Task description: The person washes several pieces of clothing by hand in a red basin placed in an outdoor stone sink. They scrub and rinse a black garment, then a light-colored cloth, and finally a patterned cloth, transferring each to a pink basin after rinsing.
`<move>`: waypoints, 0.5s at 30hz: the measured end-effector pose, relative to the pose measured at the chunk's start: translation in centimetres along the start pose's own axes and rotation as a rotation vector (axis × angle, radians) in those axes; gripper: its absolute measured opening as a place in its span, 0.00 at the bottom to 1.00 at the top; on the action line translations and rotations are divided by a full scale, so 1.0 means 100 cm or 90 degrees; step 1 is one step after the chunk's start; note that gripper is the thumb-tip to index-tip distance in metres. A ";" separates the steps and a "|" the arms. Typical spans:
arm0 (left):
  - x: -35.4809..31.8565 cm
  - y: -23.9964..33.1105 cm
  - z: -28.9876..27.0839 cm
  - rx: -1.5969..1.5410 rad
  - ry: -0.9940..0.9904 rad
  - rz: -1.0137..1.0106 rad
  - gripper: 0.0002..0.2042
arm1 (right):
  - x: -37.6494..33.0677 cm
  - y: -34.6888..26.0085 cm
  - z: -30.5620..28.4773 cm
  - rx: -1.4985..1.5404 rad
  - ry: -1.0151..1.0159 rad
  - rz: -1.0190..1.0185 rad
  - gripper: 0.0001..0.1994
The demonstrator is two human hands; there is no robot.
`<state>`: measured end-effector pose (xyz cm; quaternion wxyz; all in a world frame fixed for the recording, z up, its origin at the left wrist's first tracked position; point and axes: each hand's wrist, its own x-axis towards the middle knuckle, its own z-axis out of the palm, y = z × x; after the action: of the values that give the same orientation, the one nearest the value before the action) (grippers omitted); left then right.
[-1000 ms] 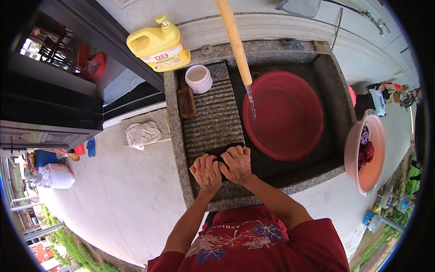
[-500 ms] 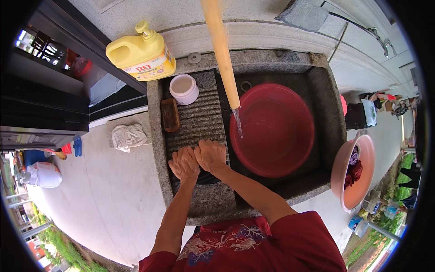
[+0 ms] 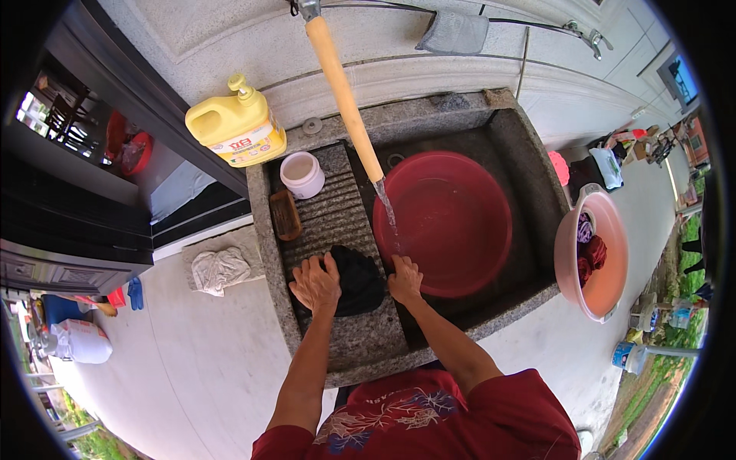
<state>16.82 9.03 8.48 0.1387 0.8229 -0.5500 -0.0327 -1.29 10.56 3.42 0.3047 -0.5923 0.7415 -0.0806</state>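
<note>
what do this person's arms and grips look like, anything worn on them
The left grip and right grip are bare, ungloved hands. The forearms are uncovered, nothing visibly worn. Above are short dark red sleeves of a matching shirt with a white-and-blue leaf print.

this looks like the paved outdoor washing area of a home: a stone sink [image 3: 498,322] with a ribbed scrubbing slab [image 3: 337,222] stands against a pale outer wall [image 3: 230,38], beside a dark-framed doorway [image 3: 159,96] through which chairs [image 3: 65,124] show indoors, while greenery [image 3: 642,406] lies past the edge of the light floor [image 3: 199,353].
</note>
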 end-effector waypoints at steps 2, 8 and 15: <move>0.000 0.001 -0.001 -0.029 -0.020 0.001 0.16 | 0.000 0.001 0.001 0.026 0.015 0.018 0.21; -0.004 -0.023 -0.008 -0.149 -0.098 0.023 0.16 | -0.033 -0.077 -0.020 0.178 0.260 -0.162 0.15; -0.052 -0.057 -0.060 -0.619 -0.113 0.020 0.13 | -0.076 -0.095 -0.034 0.264 0.149 -0.353 0.16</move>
<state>21.11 17.00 12.18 0.4594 0.6486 -0.4933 -0.3533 5.55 14.08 13.42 0.2984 -0.6829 0.5507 -0.3759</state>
